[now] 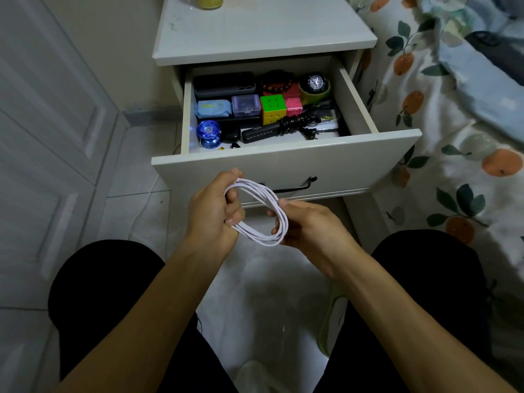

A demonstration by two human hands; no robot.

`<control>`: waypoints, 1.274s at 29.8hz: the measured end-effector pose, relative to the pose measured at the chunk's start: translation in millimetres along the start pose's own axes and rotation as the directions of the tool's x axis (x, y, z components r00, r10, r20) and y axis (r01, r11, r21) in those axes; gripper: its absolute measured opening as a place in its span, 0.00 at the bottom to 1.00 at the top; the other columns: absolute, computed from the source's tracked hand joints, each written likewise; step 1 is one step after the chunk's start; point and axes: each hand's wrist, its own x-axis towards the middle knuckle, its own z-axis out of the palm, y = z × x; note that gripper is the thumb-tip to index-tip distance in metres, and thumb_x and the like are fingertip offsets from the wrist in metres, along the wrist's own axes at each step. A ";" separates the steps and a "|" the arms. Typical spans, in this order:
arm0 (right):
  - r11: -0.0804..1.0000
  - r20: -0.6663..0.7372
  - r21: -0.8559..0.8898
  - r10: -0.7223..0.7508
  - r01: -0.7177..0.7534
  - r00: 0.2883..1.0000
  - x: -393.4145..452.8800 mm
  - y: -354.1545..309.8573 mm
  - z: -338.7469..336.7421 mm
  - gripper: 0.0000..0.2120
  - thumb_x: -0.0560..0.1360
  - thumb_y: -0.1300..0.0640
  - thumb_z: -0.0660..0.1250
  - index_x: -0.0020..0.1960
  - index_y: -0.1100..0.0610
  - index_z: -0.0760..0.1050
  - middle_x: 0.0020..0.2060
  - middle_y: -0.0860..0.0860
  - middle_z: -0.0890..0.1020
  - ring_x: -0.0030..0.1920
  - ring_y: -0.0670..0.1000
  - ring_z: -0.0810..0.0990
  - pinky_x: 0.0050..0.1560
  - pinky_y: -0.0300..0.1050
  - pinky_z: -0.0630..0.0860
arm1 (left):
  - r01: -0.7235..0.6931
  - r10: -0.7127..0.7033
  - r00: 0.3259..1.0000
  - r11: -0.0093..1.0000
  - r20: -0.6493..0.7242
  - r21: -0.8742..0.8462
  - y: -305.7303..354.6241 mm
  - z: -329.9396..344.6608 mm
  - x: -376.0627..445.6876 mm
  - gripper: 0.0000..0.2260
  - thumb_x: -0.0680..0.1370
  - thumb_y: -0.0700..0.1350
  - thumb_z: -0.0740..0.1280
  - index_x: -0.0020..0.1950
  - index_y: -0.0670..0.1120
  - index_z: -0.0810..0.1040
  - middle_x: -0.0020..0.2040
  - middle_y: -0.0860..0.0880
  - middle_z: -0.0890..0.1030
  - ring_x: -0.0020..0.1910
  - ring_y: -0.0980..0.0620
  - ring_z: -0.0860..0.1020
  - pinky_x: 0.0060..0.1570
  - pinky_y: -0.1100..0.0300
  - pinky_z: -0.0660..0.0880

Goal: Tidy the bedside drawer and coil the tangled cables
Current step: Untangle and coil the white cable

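Note:
A white cable wound into a loop of several turns hangs between my hands, just below the open drawer's front panel. My left hand grips the loop's left side with curled fingers. My right hand pinches its right side. Inside the drawer lie a black power strip with its cord bundled, a colourful puzzle cube, a pink cube, a blue yo-yo, a black case, a bead bracelet and a watch.
The white bedside table stands against a bed with a fruit-print sheet on the right. White cabinet doors fill the left. A thin wire trails on the tiled floor. My knees frame the bottom.

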 end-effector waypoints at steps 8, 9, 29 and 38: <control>0.737 -0.019 -0.597 -0.410 0.318 0.912 0.3 12.5 10.0 0.07 0.81 0.52 0.62 0.51 0.53 0.77 0.33 0.43 0.76 0.34 0.41 0.75 0.39 0.39 0.72 | -0.024 0.024 1.000 0.998 -0.009 0.066 -10.2 7.2 -0.8 0.07 0.79 0.40 0.64 0.43 0.41 0.77 0.26 0.49 0.69 0.18 0.57 0.59 0.18 0.65 0.57; 0.732 -0.060 -0.602 -0.439 0.319 0.896 1.4 12.7 8.3 0.07 0.80 0.54 0.63 0.51 0.55 0.77 0.33 0.45 0.77 0.33 0.42 0.76 0.37 0.39 0.73 | 0.016 -0.018 0.999 0.999 0.031 0.048 -8.3 6.5 -0.7 0.07 0.79 0.40 0.64 0.43 0.41 0.77 0.26 0.49 0.70 0.17 0.57 0.58 0.18 0.65 0.57; 0.598 0.039 -0.751 -0.384 0.281 0.923 0.5 -9.3 -0.5 0.24 0.75 0.51 0.66 0.70 0.53 0.69 0.62 0.47 0.75 0.58 0.43 0.74 0.58 0.42 0.73 | -0.059 0.039 0.997 0.941 0.066 0.334 -7.4 1.7 3.8 0.13 0.78 0.39 0.61 0.39 0.44 0.84 0.28 0.47 0.71 0.19 0.56 0.59 0.19 0.66 0.57; -0.101 0.267 -0.964 -0.388 0.247 0.882 2.4 -11.7 8.9 0.33 0.69 0.52 0.72 0.68 0.56 0.61 0.55 0.54 0.73 0.46 0.55 0.76 0.38 0.47 0.73 | 0.046 -0.094 0.988 0.936 0.121 0.349 -1.6 13.5 -4.1 0.10 0.79 0.39 0.60 0.49 0.39 0.81 0.29 0.47 0.71 0.19 0.57 0.60 0.18 0.65 0.59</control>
